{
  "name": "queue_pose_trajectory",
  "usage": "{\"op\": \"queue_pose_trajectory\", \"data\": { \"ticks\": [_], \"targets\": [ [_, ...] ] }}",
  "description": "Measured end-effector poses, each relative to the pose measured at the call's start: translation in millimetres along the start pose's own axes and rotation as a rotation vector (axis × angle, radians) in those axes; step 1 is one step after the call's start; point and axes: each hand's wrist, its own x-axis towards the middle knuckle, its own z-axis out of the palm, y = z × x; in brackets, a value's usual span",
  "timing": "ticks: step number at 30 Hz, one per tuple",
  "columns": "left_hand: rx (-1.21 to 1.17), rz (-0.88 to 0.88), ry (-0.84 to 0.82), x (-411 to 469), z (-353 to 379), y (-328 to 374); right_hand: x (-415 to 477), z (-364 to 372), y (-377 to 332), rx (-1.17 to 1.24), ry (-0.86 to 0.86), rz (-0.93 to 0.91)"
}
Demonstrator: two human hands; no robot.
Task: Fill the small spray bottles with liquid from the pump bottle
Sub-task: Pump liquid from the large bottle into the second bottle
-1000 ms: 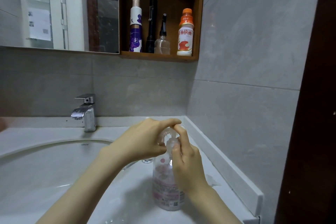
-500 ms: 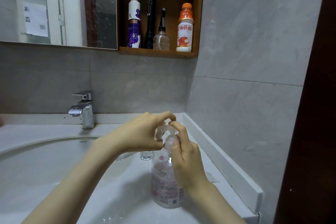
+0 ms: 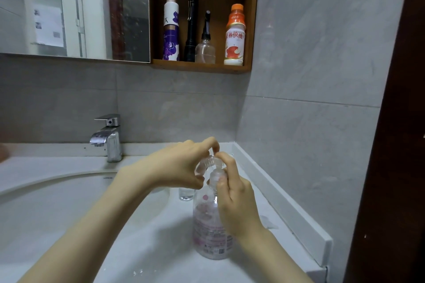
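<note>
Just then, the pump bottle (image 3: 211,225) stood upright on the white tabletop (image 3: 149,248), right of the sink basin (image 3: 46,209) and near the side wall. The left hand (image 3: 177,167) pinched the clear pump head (image 3: 208,163) between thumb and fingertips. The right hand (image 3: 236,202) curled round the bottle's neck, its forefinger reaching up to the pump head. Just behind the bottle, a small clear container (image 3: 185,194) stood on the tabletop, mostly hidden by the left hand; it was possibly one of the small spray bottles. A chrome faucet (image 3: 108,138) sat behind the basin. Higher up, a wooden shelf (image 3: 202,68) held four upright items, among them an orange-capped bottle (image 3: 234,37).
</note>
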Motion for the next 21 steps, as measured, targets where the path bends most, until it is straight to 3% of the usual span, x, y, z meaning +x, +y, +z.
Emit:
{"op": "queue_pose_trajectory", "data": {
  "ticks": [10,21],
  "targets": [
    [-0.069,0.078,0.143,-1,10,-3,2,1,-1,0.016,0.036,-0.002],
    [-0.269,0.067,0.130,0,20,-4,-1,2,1,0.012,0.041,0.023]
  ]
}}
